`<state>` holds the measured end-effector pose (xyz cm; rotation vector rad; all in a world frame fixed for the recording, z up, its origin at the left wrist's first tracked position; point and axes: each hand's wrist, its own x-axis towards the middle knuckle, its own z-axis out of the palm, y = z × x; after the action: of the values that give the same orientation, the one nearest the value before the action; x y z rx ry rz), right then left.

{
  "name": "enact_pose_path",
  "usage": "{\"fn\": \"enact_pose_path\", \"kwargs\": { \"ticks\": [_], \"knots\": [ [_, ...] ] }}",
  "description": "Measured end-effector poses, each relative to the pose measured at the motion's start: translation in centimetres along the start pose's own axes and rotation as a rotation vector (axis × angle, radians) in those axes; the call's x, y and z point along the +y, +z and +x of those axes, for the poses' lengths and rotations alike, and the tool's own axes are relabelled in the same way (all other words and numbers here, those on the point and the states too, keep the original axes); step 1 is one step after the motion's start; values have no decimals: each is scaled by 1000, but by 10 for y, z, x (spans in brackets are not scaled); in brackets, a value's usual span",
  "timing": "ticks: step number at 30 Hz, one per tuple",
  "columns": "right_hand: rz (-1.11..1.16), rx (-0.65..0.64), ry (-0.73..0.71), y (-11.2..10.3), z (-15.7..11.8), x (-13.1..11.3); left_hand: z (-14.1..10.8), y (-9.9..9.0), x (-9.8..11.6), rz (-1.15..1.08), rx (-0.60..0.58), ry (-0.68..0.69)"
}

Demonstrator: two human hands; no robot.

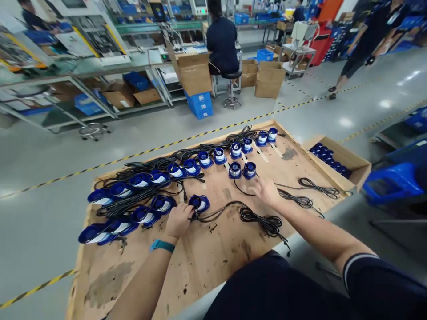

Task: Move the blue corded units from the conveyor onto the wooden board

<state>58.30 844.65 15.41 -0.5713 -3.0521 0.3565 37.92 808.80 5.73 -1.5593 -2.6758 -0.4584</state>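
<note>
On the wooden board (pixel 207 262), the left hand (pixel 178 220) closes around a blue device (pixel 199 203) near the board's middle, fingers wrapped on its near side. Further along the board, the right hand (pixel 265 190) rests loosely spread, holding nothing, on a black cable (pixel 245 192) just below two more blue units (pixel 242 170). Coiled cords (pixel 267 222) lie between the hands.

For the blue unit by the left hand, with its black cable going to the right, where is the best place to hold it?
Probably by the round blue body of the blue unit, fingers across its sides, coming from the near left where the left hand already is. The black cable leaves rightward, and other units crowd the left.
</note>
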Motion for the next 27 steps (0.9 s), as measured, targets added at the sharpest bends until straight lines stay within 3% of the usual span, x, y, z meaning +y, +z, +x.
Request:
{"fn": "enact_pose_path", "kwargs": {
  "ticks": [3, 6, 9, 12, 15, 17, 19, 22, 24, 27],
  "knots": [
    [-25, -262, 122, 13, -81, -19, 12, 5, -13, -9, 29, 82],
    [-108, -437, 191, 26, -119, -33, 25, 9, -23, -14, 125, 187],
    [-35, -504, 150, 29, -117, -33, 34, 12, -30, -72, 205, 208],
    [258, -615, 45, 15, -105, -28, 39, 16, -37, -160, 230, 202],
    [710, -880, 22, -13, -99, -30, 41, 22, -43, -215, 218, 196],
    [1021, -1107, 97, -33, -94, -38, 41, 25, -46, -238, 199, 173],
    [1260, -1253, 160, -51, -80, -50, 42, 27, -46, -248, 181, 119],
    [1456, -1220, 96, -78, -41, -69, 38, 27, -41, -222, 160, -22],
    [1515, -1078, -9, -95, -5, -83, 32, 26, -35, -200, 176, -119],
    [1508, -839, -140, -117, 57, -106, 17, 27, -19, -216, 290, -221]
  ]
}}
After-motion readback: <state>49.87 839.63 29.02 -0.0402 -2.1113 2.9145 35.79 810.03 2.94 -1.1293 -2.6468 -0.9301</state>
